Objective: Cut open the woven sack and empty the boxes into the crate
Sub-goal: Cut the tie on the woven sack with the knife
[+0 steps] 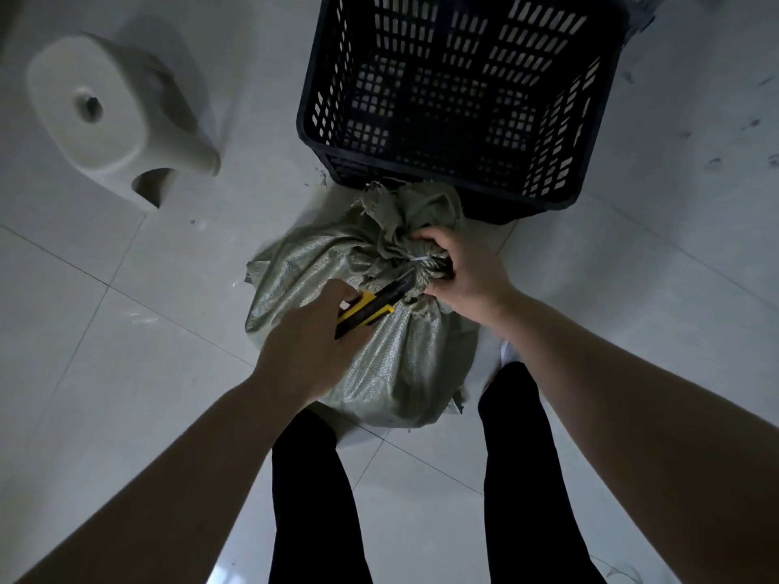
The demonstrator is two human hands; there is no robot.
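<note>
Two hands | left hand (307, 351) grips knife (371, 307), axis aimed up-right, tip apparently at sack neck (396, 246) | right hand (463, 271) clutches neck

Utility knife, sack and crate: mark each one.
utility knife (364, 308): head view, yellow part of the handle.
sack (400, 364): head view, woven side below the tied neck.
crate (463, 179): head view, near wall by the sack.
</note>
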